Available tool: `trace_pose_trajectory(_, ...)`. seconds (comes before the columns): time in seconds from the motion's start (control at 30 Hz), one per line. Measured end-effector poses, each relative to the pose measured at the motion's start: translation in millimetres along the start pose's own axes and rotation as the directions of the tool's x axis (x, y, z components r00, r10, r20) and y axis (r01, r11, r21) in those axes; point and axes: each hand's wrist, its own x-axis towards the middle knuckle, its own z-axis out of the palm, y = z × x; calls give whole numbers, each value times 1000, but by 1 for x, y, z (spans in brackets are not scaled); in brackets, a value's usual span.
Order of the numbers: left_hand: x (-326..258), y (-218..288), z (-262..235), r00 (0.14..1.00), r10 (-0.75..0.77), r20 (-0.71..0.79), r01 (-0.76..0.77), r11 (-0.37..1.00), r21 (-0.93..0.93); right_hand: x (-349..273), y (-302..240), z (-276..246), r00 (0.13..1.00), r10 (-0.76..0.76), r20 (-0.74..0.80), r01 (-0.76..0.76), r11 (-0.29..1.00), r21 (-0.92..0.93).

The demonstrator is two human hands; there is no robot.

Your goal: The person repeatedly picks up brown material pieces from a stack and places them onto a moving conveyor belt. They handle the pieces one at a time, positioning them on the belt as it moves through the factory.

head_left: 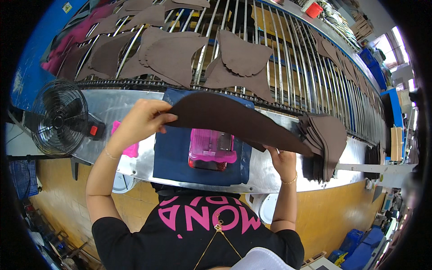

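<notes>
A curved dark brown sheet panel (pixel 229 116), probably cut material, is stretched in the air above the table. My left hand (pixel 152 115) pinches its left end between thumb and fingers. Near the right end, my right hand (pixel 282 161) grips the lower edge, its fingers partly hidden by the panel. Just to the right lies a fanned stack of similar brown panels (pixel 332 137), close to the held one. Below the panel, a pink and clear plastic case (pixel 212 148) rests on a navy cloth (pixel 172 164).
A black fan (pixel 60 118) stands at the left on the metal table (pixel 145 170). Beyond the table runs a conveyor of metal rods (pixel 282 67), carrying several brown pieces (pixel 173 51). A pink item (pixel 131 149) lies near my left forearm. Blue bins (pixel 360 245) sit low at the right.
</notes>
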Motion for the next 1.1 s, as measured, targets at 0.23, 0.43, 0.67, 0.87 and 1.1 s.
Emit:
trace_pose_trajectory(0.23,43,29,56,847,509,153,-531,798,284,-73,21,-59,947,241,-212,-215,967,138)
trace_pose_trajectory(0.43,73,61,112,690,663,292,-717,681,148,-100,10,-121,725,460,-512,-389,888,247)
trace_pose_trajectory(0.67,144,138,96,776,576,256,-562,816,-134,-55,-8,-153,745,400,-534,-404,907,115)
trace_pose_trajectory(0.87,208,82,102,953,202,228,-9,766,-643,-68,82,-177,604,538,-588,-653,757,22)
trace_pose_trajectory(1.1,271,-36,141,954,-201,222,288,412,-864,-132,195,-162,291,575,-765,-955,130,-266)
